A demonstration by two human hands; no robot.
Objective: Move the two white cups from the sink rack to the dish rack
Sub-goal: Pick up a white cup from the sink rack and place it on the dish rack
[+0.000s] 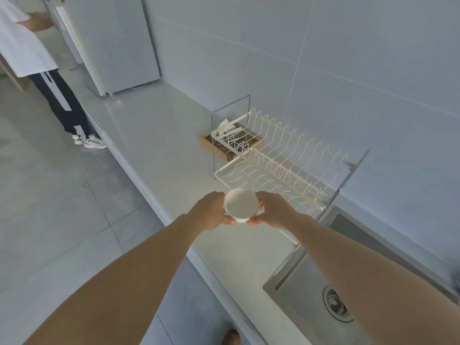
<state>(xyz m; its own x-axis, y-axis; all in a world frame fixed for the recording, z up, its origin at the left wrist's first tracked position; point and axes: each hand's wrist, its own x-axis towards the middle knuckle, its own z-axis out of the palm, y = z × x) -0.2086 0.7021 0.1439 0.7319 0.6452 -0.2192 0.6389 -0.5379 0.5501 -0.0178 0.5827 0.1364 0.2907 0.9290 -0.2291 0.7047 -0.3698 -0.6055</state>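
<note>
Both hands, left hand (211, 211) and right hand (270, 210), had their fingers closed around one white cup (241, 204), held above the worktop (154, 135) just before the dish rack (281, 160), which looked empty (second cup unseen), so neither cup was placed

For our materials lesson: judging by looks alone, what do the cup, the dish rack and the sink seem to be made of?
Cup: probably glazed ceramic, though hard plastic is possible; it is plain white, smooth and opaque.
Dish rack: thin wire with a cream coating, seemingly painted or plastic-coated metal, on a bare shiny metal frame.
Sink: likely stainless steel; grey, brushed, softly reflective.
</note>
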